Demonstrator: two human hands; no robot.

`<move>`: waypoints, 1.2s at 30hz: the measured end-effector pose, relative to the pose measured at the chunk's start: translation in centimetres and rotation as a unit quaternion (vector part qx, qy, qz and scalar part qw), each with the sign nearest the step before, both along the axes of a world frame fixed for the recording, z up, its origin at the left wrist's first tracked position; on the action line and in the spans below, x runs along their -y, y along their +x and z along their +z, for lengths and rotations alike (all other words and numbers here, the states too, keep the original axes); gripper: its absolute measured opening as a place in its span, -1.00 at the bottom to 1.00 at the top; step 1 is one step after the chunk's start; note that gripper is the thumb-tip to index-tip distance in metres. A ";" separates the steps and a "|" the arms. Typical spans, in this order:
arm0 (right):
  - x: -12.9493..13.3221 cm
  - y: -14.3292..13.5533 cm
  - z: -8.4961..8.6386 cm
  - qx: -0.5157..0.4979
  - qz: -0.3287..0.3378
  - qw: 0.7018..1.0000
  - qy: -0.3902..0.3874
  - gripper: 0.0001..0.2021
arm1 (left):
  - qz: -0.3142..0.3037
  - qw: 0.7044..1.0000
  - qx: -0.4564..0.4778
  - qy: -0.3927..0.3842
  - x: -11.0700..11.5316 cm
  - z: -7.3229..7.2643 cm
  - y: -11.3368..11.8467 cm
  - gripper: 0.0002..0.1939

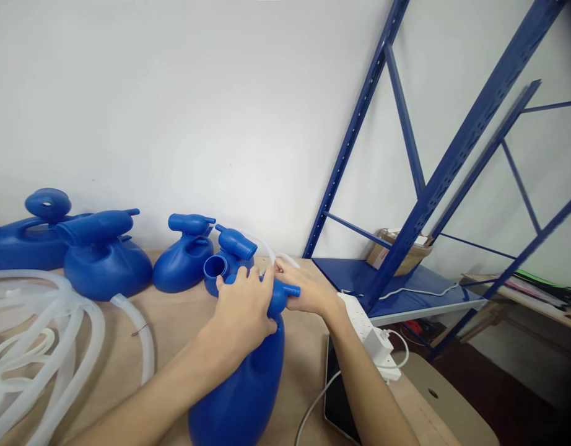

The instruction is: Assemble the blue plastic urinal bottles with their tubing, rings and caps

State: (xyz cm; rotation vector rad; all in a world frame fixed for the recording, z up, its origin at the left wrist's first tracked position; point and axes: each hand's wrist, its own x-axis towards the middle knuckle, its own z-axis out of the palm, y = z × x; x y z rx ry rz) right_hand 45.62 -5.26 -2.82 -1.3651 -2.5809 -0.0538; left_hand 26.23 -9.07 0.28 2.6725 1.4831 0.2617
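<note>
In front of me stands a blue plastic urinal bottle (pixel 239 396) with a moulded handle. On its top lies a blue spout piece (pixel 278 297) with a thin nozzle pointing right. My left hand (pixel 246 303) is wrapped over this spout piece, thumb on the near side. Behind the nozzle, my right hand (pixel 308 288) has its fingers curled at a translucent tube (pixel 268 249). That grip is partly hidden by the spout piece. Just beyond my left hand is another blue bottle (pixel 215 266) with an open round mouth, and a spout piece (pixel 239 243) sits at its top.
More blue bottles (pixel 183 263) line the wall, with spout pieces on top. Coiled translucent tubing (pixel 88 334) covers the table's left. At right are a white power strip (pixel 357 316) with a charger, a dark tablet (pixel 336 396) and a blue metal rack (pixel 360 124) holding a cardboard box (pixel 413 257).
</note>
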 end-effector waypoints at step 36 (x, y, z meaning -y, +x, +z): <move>0.1 -0.2 0.4 0.002 0.001 1.000 -0.010 -0.72 | -0.046 0.999 0.015 -0.005 -1.1 0.1 -0.8 -0.07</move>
